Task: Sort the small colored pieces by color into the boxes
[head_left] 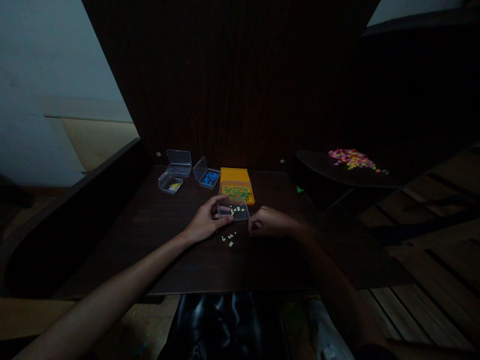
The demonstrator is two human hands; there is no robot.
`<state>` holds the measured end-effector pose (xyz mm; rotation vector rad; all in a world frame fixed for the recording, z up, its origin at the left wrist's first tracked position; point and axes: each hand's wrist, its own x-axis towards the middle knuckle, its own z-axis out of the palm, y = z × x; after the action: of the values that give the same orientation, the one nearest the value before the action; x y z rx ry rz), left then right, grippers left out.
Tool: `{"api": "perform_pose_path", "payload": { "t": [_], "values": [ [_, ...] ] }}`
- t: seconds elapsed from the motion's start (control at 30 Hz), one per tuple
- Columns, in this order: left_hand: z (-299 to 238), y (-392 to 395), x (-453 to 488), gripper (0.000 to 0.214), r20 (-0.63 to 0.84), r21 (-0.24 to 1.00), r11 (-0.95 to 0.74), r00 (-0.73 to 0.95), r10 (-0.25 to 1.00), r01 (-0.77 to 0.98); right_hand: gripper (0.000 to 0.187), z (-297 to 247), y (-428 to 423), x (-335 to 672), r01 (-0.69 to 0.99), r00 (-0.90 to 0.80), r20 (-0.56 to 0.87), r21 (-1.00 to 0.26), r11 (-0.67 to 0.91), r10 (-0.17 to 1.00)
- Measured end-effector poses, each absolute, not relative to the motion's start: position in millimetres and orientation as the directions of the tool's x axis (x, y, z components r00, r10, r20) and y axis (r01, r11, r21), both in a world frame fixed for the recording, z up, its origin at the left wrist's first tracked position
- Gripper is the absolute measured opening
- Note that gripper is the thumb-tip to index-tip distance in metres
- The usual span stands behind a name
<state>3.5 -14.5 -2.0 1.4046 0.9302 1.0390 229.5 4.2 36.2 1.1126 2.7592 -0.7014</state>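
On a dark wooden table [150, 260], my left hand [207, 220] rests with its fingers curled round the left side of a small clear plastic box [236, 212] that holds a few pale beads. My right hand [267, 223] lies just right of the box, fingers curled in like a loose fist; what they hold, if anything, is hidden. A few loose pale beads [228, 239] lie on the table between and just in front of my hands.
Behind the box sits an orange case [234, 176] with green beads [236, 192] in its open half. Left of it stand a clear box of blue beads [208, 178] and an open clear box with yellow beads [173, 186]. A pile of pink and yellow beads [351, 159] lies on a dark tray to the right.
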Motion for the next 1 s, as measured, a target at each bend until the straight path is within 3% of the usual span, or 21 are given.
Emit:
{"api": "perform_pose_path", "payload": {
  "t": [0.17, 0.27, 0.37, 0.53, 1.0],
  "values": [
    [-1.5, -15.7, 3.5, 0.065, 0.065, 0.998, -0.061, 0.319, 0.946, -0.024, 0.018, 44.4, -0.2, 232.4, 0.629, -0.744, -0.177, -0.511, 0.586, 0.644],
    [-3.5, -16.5, 3.9, 0.065, 0.062, 0.998, -0.049, 0.354, 0.933, -0.047, 0.026, 44.7, -0.5, 235.4, 0.565, -0.712, -0.045, -0.629, 0.534, 0.7],
    [-6.2, -17.1, 4.8, 0.065, 0.066, 0.997, -0.042, 0.392, 0.918, -0.069, 0.029, 39.0, 2.4, 235.0, 0.555, -0.613, 0.089, -0.659, 0.508, 0.785],
    [-5.6, -19.3, 6.7, 0.065, 0.066, 0.996, -0.033, 0.423, 0.904, -0.085, 0.023, 26.7, 7.5, 226.6, 0.618, -0.533, 0.205, -0.568, 0.543, 0.821],
    [-1.7, -22.3, 8.5, 0.065, 0.073, 0.99, -0.008, 0.459, 0.885, -0.141, 0.027, 22.8, 2.1, 216.1, 0.735, -0.583, 0.223, -0.264, 0.624, 0.781]
  ]
}}
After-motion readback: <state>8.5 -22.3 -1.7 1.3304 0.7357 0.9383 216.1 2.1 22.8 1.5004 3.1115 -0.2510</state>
